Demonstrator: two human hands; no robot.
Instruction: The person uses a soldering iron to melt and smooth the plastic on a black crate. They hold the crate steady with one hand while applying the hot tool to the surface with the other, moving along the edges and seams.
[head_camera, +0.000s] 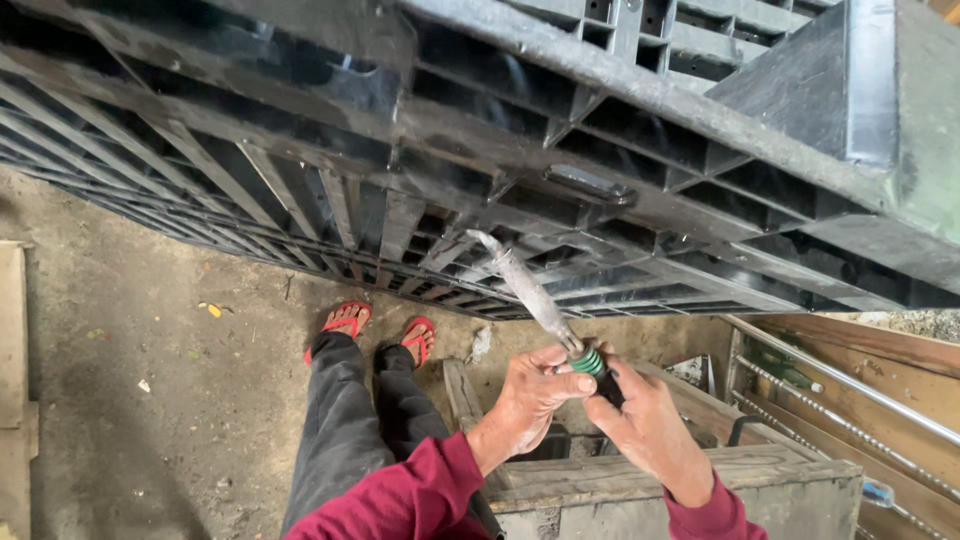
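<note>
Both my hands hold one tool: a flat, worn metal blade (520, 280) with a bent tip and a green ribbed collar (588, 361) at its handle. My left hand (528, 400) pinches the blade's base just above the collar. My right hand (645, 425) wraps the dark handle below it. The blade tip points up at the underside of a large black plastic pallet (560, 130) standing tilted on edge in front of me.
Below my hands stands a wooden box (660, 480). Threaded metal rods (850, 400) lie in a wooden crate at right. My legs in dark trousers and red sandals (345, 320) rest on the dirt floor. A wooden plank (12, 380) lies at far left.
</note>
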